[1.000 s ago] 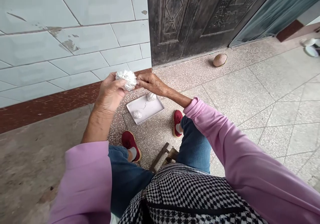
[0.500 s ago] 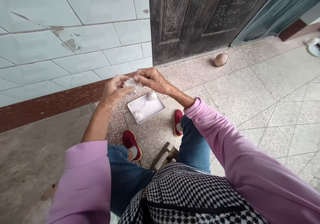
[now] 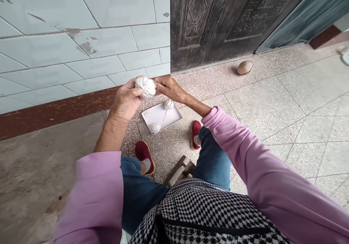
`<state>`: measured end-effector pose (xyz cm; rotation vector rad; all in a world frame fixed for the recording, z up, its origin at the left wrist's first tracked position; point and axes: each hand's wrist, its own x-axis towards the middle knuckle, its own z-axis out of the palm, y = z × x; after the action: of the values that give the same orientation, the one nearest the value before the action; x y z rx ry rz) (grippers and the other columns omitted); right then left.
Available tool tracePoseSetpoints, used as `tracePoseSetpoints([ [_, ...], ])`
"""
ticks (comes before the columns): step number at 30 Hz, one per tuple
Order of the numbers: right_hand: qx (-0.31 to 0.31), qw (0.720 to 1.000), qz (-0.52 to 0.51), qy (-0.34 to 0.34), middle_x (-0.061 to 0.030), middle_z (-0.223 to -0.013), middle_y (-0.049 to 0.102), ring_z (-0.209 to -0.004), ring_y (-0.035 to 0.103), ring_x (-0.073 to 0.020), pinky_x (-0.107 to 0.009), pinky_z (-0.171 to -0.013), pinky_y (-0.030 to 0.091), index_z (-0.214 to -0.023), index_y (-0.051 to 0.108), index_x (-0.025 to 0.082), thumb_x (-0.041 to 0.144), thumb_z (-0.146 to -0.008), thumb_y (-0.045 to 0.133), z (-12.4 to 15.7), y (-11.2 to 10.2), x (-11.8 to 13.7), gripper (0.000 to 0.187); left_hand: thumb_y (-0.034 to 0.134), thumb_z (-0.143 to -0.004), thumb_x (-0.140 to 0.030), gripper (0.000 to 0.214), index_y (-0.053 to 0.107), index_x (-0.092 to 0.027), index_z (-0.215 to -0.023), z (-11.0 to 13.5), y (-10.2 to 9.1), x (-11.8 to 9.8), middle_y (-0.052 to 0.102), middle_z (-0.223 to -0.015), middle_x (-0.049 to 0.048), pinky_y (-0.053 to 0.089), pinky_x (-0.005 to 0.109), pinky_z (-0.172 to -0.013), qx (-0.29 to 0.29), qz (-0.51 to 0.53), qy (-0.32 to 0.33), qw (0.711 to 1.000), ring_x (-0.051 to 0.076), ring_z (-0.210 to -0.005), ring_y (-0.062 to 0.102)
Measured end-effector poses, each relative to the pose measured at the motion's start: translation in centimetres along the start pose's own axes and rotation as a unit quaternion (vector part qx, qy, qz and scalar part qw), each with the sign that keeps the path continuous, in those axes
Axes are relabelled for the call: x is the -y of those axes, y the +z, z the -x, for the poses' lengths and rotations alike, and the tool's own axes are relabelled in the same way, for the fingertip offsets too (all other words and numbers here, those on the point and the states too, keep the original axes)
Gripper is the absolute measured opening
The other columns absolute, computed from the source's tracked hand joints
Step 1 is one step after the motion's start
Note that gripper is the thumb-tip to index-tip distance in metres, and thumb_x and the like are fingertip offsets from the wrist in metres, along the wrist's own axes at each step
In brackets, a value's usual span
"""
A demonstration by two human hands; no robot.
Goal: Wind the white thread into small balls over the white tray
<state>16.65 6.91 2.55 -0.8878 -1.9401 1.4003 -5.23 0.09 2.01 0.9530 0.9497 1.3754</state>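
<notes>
My left hand is closed around a white ball of thread, held up in front of me. My right hand touches the ball's right side with pinched fingers; a thin strand seems to run down from it. Below the hands a white rectangular tray lies on the floor with two smaller thread balls, one at its far corner and one at its near corner. A loose thread lies across the tray between them.
I sit on a low wooden stool with red shoes on a speckled tile floor. A tiled wall stands to the left, a dark metal door ahead. A small round brown object lies by the door.
My hands turned the white ball: half a second ago it was partly hidden between my fingers, and it now shows full and round again in my left hand. The view shifted slightly.
</notes>
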Motion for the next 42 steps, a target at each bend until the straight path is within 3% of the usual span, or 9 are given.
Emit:
tracePoseSetpoints([
  [5,0.068,0.992,0.104,-0.021,-0.0001,-0.083,0.064,-0.090,0.058,-0.0232,-0.037,-0.092,0.043,-0.085,0.064,0.024,0.015,-0.127,0.076,1.2,1.5,0.5,0.045,0.112,-0.061,-0.035,0.063,0.075,-0.026,-0.111,-1.1,-1.0,0.9,0.085,-0.116,0.0049,0.065,0.044,-0.108,-0.076,0.024,0.046,0.996,0.026,-0.119,0.074],
  [11,0.135,0.986,0.077,-0.058,0.0001,-0.082,0.065,-0.085,0.055,-0.0205,-0.035,-0.085,0.042,-0.083,0.064,0.023,0.026,-0.126,0.084,1.6,1.8,0.8,0.048,0.116,-0.065,-0.039,0.067,0.074,-0.028,-0.116,-1.1,-1.9,2.2,0.083,-0.109,0.0022,0.062,0.038,-0.088,-0.109,-0.147,0.084,0.980,0.024,-0.101,0.076],
  [18,0.061,0.992,-0.055,-0.095,0.0033,-0.078,0.054,-0.077,0.044,-0.0181,-0.032,-0.071,0.039,-0.094,0.071,0.023,0.087,-0.119,0.086,-0.1,0.2,0.3,0.070,0.117,-0.065,-0.035,0.061,0.088,-0.025,-0.118,0.2,-1.8,0.5,0.089,-0.114,0.0097,0.073,0.041,-0.093,-0.028,-0.197,0.046,0.979,0.033,-0.112,0.085],
  [23,0.008,0.996,-0.064,-0.054,0.0029,-0.079,0.046,-0.080,0.040,-0.0194,-0.032,-0.069,0.036,-0.092,0.061,0.027,0.085,-0.123,0.083,-0.7,-0.9,0.2,0.070,0.118,-0.073,-0.059,0.073,0.090,-0.021,-0.129,2.0,-0.3,-0.8,0.089,-0.119,0.0151,0.066,0.040,-0.070,0.064,-0.131,-0.052,0.988,0.032,-0.097,0.080],
  [27,-0.009,0.997,-0.059,-0.041,0.0042,-0.075,0.043,-0.082,0.040,-0.0197,-0.033,-0.069,0.035,-0.087,0.056,0.029,0.091,-0.116,0.090,-1.4,-0.9,-0.5,0.076,0.125,-0.060,-0.069,0.089,0.086,-0.025,-0.126,1.6,0.0,-1.2,0.088,-0.123,0.0126,0.059,0.039,-0.069,0.037,-0.040,-0.042,0.998,0.028,-0.097,0.076],
  [31,0.007,0.998,-0.058,-0.035,0.0071,-0.073,0.040,-0.074,0.037,-0.0154,-0.030,-0.065,0.031,-0.091,0.059,0.026,0.095,-0.118,0.084,-1.7,-1.2,-1.9,0.079,0.121,-0.061,-0.076,0.087,0.084,-0.028,-0.123,-0.1,-2.4,-1.7,0.085,-0.132,0.0111,0.060,0.043,-0.079,-0.008,-0.001,0.000,1.000,0.026,-0.103,0.070],
  [35,-0.020,0.997,-0.076,-0.027,0.0086,-0.070,0.039,-0.067,0.032,-0.0137,-0.029,-0.058,0.028,-0.092,0.059,0.026,0.091,-0.118,0.088,-2.0,-3.0,-3.5,0.075,0.115,-0.061,-0.072,0.076,0.076,-0.030,-0.111,-1.8,-5.7,-2.4,0.084,-0.143,0.0096,0.070,0.048,-0.100,-0.083,0.015,0.086,0.993,0.034,-0.131,0.071],
  [39,-0.074,0.994,-0.075,-0.006,0.0083,-0.069,0.041,-0.066,0.035,-0.0146,-0.028,-0.057,0.031,-0.090,0.060,0.027,0.083,-0.118,0.093,-2.1,-5.3,-4.2,0.071,0.121,-0.043,-0.066,0.091,0.074,-0.031,-0.113,-2.8,-8.2,-2.7,0.085,-0.142,0.0032,0.075,0.040,-0.106,-0.153,0.062,0.106,0.981,0.030,-0.136,0.069],
  [42,-0.103,0.992,-0.064,0.014,0.0082,-0.068,0.040,-0.068,0.037,-0.0159,-0.028,-0.058,0.035,-0.090,0.061,0.028,0.078,-0.116,0.098,-1.7,-6.9,-4.2,0.068,0.122,-0.042,-0.064,0.097,0.070,-0.031,-0.117,-3.1,-10.0,-2.8,0.085,-0.137,0.0013,0.075,0.033,-0.107,-0.174,0.085,0.125,0.973,0.027,-0.140,0.070],
])
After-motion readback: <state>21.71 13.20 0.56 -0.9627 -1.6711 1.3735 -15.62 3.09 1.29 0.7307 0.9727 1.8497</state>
